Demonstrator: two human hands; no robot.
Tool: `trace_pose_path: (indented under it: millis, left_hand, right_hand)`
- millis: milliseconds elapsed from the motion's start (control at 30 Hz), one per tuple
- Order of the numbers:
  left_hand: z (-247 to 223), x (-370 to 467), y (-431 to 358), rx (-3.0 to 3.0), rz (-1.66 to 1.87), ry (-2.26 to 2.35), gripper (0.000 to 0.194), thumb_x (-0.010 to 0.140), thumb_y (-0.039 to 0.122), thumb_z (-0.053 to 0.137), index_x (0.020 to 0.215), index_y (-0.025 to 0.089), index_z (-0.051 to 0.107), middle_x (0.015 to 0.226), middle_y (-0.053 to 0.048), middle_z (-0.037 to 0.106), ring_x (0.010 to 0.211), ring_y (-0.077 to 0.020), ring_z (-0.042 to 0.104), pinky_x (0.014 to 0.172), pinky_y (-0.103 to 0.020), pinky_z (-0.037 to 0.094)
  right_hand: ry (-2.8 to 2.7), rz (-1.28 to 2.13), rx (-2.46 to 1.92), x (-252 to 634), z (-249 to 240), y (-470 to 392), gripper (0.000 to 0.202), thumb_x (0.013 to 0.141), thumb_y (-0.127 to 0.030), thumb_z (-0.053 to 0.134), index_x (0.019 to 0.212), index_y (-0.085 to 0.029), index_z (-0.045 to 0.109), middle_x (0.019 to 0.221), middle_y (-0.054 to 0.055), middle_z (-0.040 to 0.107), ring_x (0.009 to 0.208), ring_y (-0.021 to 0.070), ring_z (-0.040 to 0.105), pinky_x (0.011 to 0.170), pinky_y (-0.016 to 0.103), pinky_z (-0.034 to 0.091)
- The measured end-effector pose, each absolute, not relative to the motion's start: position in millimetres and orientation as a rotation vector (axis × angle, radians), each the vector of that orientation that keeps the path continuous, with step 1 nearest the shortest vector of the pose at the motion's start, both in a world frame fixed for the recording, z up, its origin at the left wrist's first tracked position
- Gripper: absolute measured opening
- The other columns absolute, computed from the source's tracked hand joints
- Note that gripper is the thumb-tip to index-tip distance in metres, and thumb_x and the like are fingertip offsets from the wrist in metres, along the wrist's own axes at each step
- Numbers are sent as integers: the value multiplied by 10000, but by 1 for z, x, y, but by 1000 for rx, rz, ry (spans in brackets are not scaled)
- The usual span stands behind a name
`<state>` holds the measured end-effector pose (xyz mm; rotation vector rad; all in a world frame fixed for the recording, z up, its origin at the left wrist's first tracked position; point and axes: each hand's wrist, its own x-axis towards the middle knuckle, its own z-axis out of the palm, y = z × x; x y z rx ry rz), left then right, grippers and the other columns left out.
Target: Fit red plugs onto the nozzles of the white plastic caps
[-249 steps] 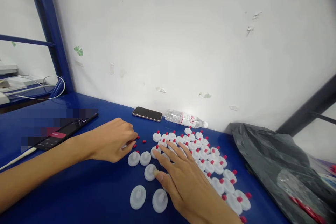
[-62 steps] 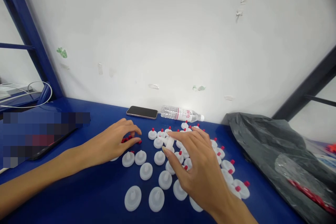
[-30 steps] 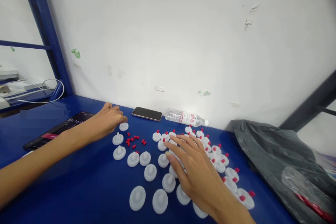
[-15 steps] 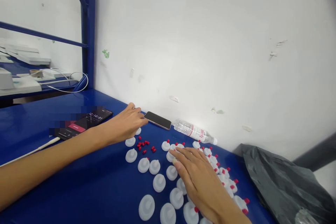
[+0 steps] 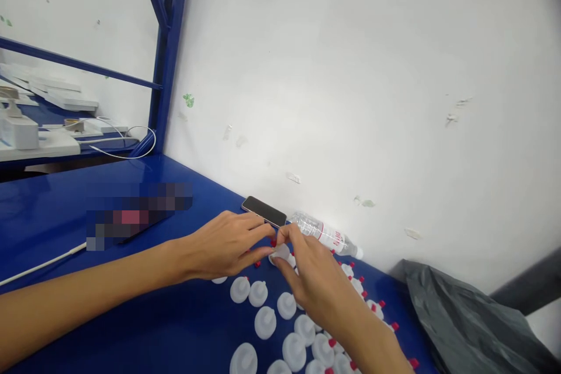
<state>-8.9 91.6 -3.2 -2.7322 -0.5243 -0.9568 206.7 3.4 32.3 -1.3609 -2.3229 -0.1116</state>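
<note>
My left hand (image 5: pixel 236 243) is closed in a pinch at a small red cap (image 5: pixel 273 242), its thumb and fingertips meeting my right hand above the table. My right hand (image 5: pixel 309 266) has thumb and index finger around a white spouted lid (image 5: pixel 280 253), with the red cap at its tip. The fingers partly cover both pieces. Several white spouted lids without red caps, such as one lid (image 5: pixel 265 322), lie in front of my hands. More lids with red caps (image 5: pixel 332 343) spread under and beyond my right forearm. One loose red cap (image 5: pixel 258 264) shows below my left fingers.
A dark phone (image 5: pixel 264 211) and a clear plastic bottle (image 5: pixel 326 234) lie along the wall. Another phone, blurred out (image 5: pixel 140 216), sits on the left with a white cable (image 5: pixel 48 265). A grey plastic bag (image 5: pixel 473 315) occupies the right. A blue frame post (image 5: pixel 169 58) stands at the back left.
My left hand has moved right and toward me from the back of the table. My right hand has lifted off the lids; both hands now meet around one lid and a red cap.
</note>
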Motion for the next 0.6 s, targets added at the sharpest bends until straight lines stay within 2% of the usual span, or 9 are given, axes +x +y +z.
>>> trace_pose_path:
  millis: [100, 233, 300, 467, 600]
  left_hand:
    - [-5, -8, 92, -2794, -963, -533, 358, 1151, 416, 342, 1011, 205, 595, 839, -22, 687, 657, -165, 601, 572, -314, 363]
    - [-4, -8, 89, -2927, -966, -558, 281, 1127, 309, 354, 967, 219, 566, 790, 3, 650, 604, -150, 549, 561, -317, 317]
    - [-2, -9, 87, -3012, -987, -586, 266, 1096, 281, 377, 894, 223, 540, 754, 14, 623, 570, -139, 510, 557, -318, 293]
    - [3, -5, 80, -3243, -1098, -774, 415, 1092, 408, 364, 749, 218, 501, 618, 50, 512, 523, -117, 427, 551, -301, 278]
    - [6, 4, 71, -3327, -1308, -1053, 501, 1103, 499, 287, 699, 226, 402, 629, 50, 369, 572, -121, 362, 536, -268, 329]
  right_hand:
    - [-2270, -24, -1301, 198, 35, 5, 237, 994, -118, 608, 1111, -278, 479, 1052, -6, 700, 931, 217, 713, 777, 349, 574]
    - [-2186, 132, -1275, 197, 33, 6, 300, 997, -138, 627, 1203, -294, 474, 1202, 23, 711, 1143, 227, 708, 912, 379, 582]
    - [-2164, 249, -1310, 198, 34, 7, 304, 1011, -171, 630, 1230, -303, 467, 1235, 23, 740, 1173, 231, 713, 937, 397, 584]
    - [-2178, 359, -1406, 204, 41, 6, 341, 1034, -244, 670, 1314, -335, 499, 1191, -25, 810, 1071, 236, 747, 932, 427, 603]
    - [-2236, 95, -1309, 199, 41, 4, 373, 1048, -209, 664, 1394, -302, 561, 1315, 35, 767, 1209, 228, 724, 1003, 413, 610]
